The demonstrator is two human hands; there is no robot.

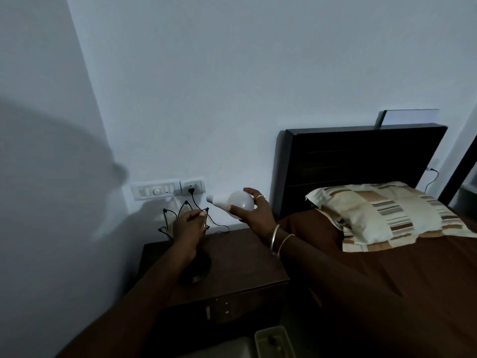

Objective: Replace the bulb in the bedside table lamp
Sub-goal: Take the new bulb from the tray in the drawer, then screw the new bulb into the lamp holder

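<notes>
Lamp cord (198, 210) trails between hand (189, 223) and wall socket (191, 187).

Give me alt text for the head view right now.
The right hand holds a white bulb, base pointing left, above a dark bedside table, while the left hand grips the wire-frame lamp standing there. A cord runs to the wall socket; a bed lies right.

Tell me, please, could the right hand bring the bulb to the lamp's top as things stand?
Probably yes: the right hand holds the bulb just right of the lamp, with open air between; the left hand grips the lamp's top.
</notes>
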